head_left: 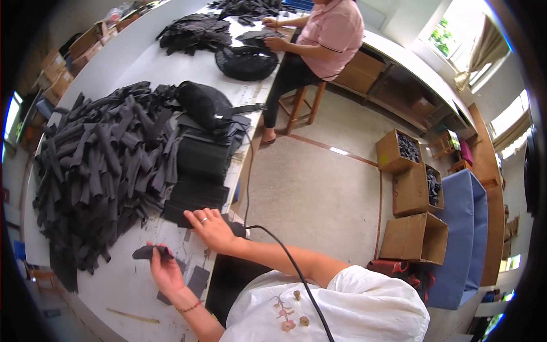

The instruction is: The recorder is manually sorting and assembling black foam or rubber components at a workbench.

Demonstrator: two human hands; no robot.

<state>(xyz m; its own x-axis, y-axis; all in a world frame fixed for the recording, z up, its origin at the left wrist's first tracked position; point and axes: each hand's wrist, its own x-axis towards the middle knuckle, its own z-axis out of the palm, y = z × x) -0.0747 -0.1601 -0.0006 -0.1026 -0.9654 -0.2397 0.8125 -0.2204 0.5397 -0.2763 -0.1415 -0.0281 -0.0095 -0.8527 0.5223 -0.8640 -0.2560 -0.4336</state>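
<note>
Left hand (166,269) is pinching 1 small black fabric piece (149,252), grip closed; right hand (212,228) is resting flat, open, empty-looking, its fingertips touching the near black stack (191,196) on the bench (122,288).

Three cardboard boxes (415,236) – two people (327,34)

Black fabric strips (102,171) in a heap, black folded piece (151,252), black bag (206,105), black cable (285,256), white table (137,62), white blouse (342,308) with floral embroidery, pink shirt (336,34), brown boxes (413,236), blue chair (464,233), grey floor (319,194).
</note>
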